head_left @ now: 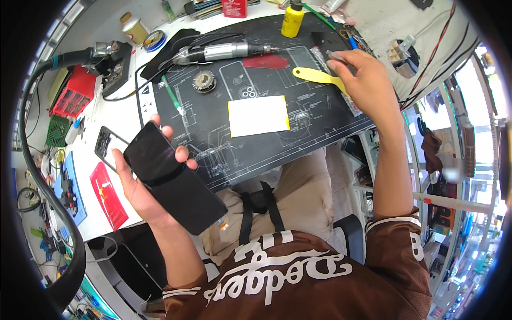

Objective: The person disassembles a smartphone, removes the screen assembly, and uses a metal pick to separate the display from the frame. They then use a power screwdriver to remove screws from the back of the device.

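My left hand point(141, 194) grips a black smartphone point(173, 186), its dark glossy face turned up and its lower end over my lap. Fingertips curl round the phone's far edge. At the right side of the mat, my right hand point(365, 80) pinches a small greyish piece point(335, 56) whose kind I cannot make out. Below those fingers lies a yellow spudger-like tool point(312, 74), partly hidden by the hand. A silver phone back with camera openings point(104, 141) rests on the white table behind my left hand.
A white card with yellow edges point(258, 116) lies on the black work mat point(213, 154). Beyond it are a rotary tool point(224, 52), a round metal coil point(204, 81), a red strip point(265, 62) and a yellow bottle point(292, 20). A red packet point(109, 197) sits at left.
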The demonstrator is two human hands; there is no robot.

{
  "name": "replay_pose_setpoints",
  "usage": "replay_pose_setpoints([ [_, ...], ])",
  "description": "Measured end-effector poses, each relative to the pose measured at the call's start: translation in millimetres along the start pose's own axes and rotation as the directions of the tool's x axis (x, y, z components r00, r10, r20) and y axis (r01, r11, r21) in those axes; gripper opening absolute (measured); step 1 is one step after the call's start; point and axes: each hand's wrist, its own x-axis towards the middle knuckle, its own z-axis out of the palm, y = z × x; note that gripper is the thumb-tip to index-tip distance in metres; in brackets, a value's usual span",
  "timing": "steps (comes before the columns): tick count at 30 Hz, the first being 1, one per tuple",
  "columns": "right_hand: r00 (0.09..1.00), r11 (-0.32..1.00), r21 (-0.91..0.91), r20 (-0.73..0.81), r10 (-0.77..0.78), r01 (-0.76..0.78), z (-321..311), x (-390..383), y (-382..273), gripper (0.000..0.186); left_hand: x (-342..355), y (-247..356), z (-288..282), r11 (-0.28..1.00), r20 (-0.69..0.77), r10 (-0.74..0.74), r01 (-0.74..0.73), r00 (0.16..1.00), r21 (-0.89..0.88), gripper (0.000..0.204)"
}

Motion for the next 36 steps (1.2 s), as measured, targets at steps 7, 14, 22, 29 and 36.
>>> replay_pose_setpoints([
  [7, 0.986, 0.984, -0.086, -0.063, 0.152, -0.157, -25, 11, 28, 0.038, 2, -7, -1, 1.000, 0.015, -0.003, 0.003, 1.000, 0.016, 0.083],
  [14, 0.978, 0.977, 0.100, -0.073, 0.197, -0.189, -7, 26, 38, 0.049, 12, -33, 15, 0.993, 0.013, -0.099, 0.100, 0.995, -0.058, 0.083],
  [22, 0.995, 0.930, 0.367, -0.093, 0.020, 0.016, 69, 134, 25, 0.077, 14, -49, 34, 0.944, 0.145, -0.199, 0.230, 0.969, -0.235, 0.092],
  [29, 0.990, 0.954, 0.266, -0.079, -0.120, 0.137, 6, 78, -38, 0.053, 2, -44, 49, 0.939, 0.106, -0.242, 0.260, 0.964, -0.226, 0.093],
  [36, 0.776, 0.783, -0.018, 0.145, -0.614, 0.622, -37, -7, -94, 0.042, -6, -43, 52, 0.952, 0.070, -0.265, 0.273, 0.962, -0.139, 0.095],
])
